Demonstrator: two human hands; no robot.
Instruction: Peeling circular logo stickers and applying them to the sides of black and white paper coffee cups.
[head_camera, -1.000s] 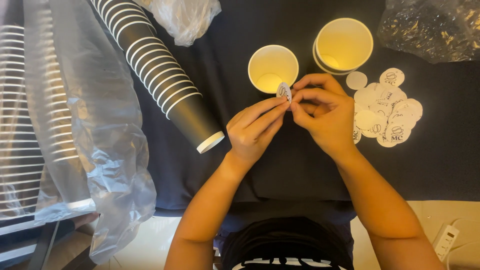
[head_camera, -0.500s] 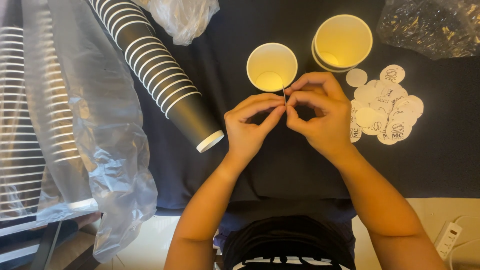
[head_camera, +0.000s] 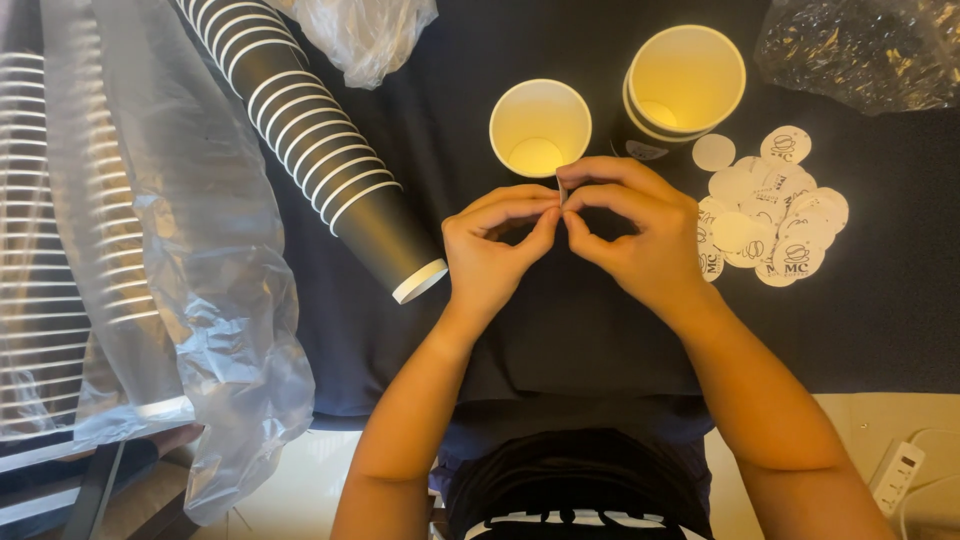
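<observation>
My left hand and my right hand meet at their fingertips over a black cloth. Between them they pinch a small round white sticker, seen edge-on. Just beyond the fingers stands an open paper cup, black outside and pale inside. A second, larger cup stands to its right. A pile of round white stickers with dark printed marks lies right of my right hand.
A long nested stack of black paper cups lies on its side at the left. More cup stacks in clear plastic sleeves fill the far left. Crumpled plastic bags lie at the top. A white power strip sits lower right.
The sticker, held flat and visible a second ago, has turned edge-on between my fingertips. Both hands have drawn closer together and shifted slightly down.
</observation>
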